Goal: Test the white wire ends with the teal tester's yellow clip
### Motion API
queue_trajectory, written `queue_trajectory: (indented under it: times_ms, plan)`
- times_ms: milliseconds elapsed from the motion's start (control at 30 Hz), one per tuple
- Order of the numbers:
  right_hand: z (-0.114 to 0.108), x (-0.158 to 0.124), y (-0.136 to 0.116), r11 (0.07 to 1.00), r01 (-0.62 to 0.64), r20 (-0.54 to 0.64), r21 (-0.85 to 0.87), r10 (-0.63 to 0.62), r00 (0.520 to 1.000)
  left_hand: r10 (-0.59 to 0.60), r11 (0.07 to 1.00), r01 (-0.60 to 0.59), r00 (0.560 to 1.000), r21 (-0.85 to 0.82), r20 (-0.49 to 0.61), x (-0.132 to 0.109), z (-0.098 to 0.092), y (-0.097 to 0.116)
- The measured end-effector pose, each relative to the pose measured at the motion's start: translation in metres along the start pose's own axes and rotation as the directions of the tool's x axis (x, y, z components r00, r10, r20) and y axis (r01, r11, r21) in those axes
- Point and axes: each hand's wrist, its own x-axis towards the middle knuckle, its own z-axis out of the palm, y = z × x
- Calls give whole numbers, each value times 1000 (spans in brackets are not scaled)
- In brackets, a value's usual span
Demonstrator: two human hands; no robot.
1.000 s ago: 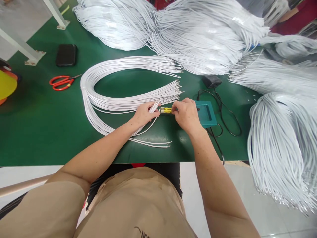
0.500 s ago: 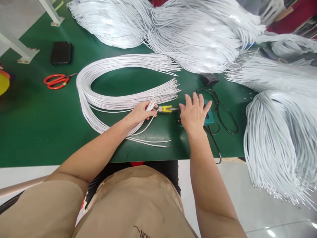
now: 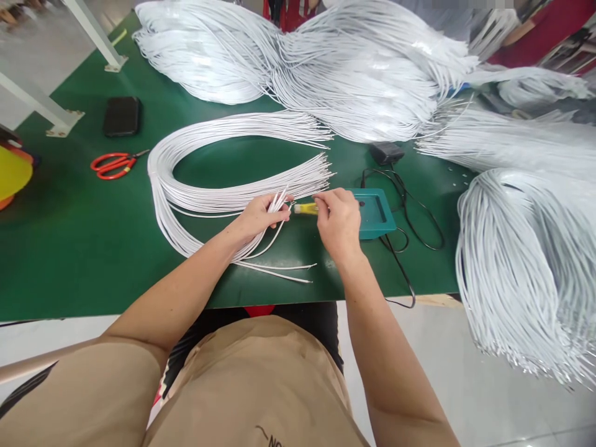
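My left hand point(image 3: 261, 217) is closed around the ends of a few white cables point(image 3: 280, 202) taken from a looped bundle of white cables point(image 3: 205, 192) lying on the green table point(image 3: 69, 236). My right hand point(image 3: 338, 220) is closed in a pinch on a small yellow connector point(image 3: 307, 209) held between the two hands. A teal box-shaped device point(image 3: 379, 214) with a black cord point(image 3: 419, 217) sits just right of my right hand. A few loose cables point(image 3: 279, 270) lie near the table's front edge.
Large heaps of white cable point(image 3: 354, 68) cover the back of the table, and another bundle point(image 3: 526, 261) hangs over the right edge. Red-handled scissors point(image 3: 114, 164) and a black phone point(image 3: 121, 115) lie at the left. A black adapter point(image 3: 385, 152) sits behind the device. A yellow object point(image 3: 12, 174) is at far left.
My right hand, which lay open over the teal device half a second ago, has come back left and closed on the yellow connector. The left hand has kept its hold on the cable ends.
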Motion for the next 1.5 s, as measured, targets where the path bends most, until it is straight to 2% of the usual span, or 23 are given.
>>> queue_trajectory:
  times_ms: [133,300,433,533,600,667,800,900,967,1033,1100,1167,1200,1233,1300,1367,1400,1500]
  plan:
    - [9,1,-15,960,-54,63,276,38,997,31,999,-31,999,-35,10,-2,2,3]
    - [20,5,-11,797,-224,178,561,148,973,70,995,-66,996,-71,58,-4,2,5]
    - [21,5,-9,710,-276,205,648,186,961,71,992,-60,992,-114,100,-6,2,8]
    - [20,5,-12,691,-295,218,660,200,955,76,994,-71,995,-84,59,-6,2,8]
    - [19,4,-15,645,-321,249,693,203,947,70,992,-66,997,-111,31,-5,3,7]
    - [18,4,-18,536,-377,311,755,213,926,56,981,-49,998,-186,36,-5,3,6]
    - [19,2,-23,233,-514,465,826,234,854,52,958,-10,989,-286,138,-3,0,6]
    - [23,-1,-24,161,-536,491,829,252,834,51,945,18,978,-327,203,-2,-2,6]
    - [26,-3,-25,197,-518,463,832,266,845,32,940,41,978,-338,206,-2,-3,6]
    - [26,-4,-24,337,-480,405,810,271,873,7,939,57,982,-338,187,-1,-3,6]
    - [23,-5,-20,611,-364,258,703,258,931,-14,943,69,986,-327,167,0,-3,5]
    - [17,-2,-13,885,-167,57,435,158,986,-24,950,72,987,-303,159,0,-3,3]
    - [14,0,-8,963,-66,-5,262,70,998,-22,955,66,988,-289,155,0,-2,2]
    - [11,3,-3,995,19,-10,102,-18,1000,-18,960,58,989,-273,147,0,-2,1]
    - [6,10,8,985,140,128,-105,-127,984,-15,969,43,993,-242,117,1,-1,-1]
    - [3,17,16,963,202,287,-177,-145,947,-24,977,39,997,-209,72,3,1,-2]
    - [3,20,19,959,214,330,-187,-144,933,-31,981,40,998,-190,51,4,3,-3]
    - [2,25,24,955,230,360,-188,-151,921,-40,991,40,999,-127,0,8,7,-6]
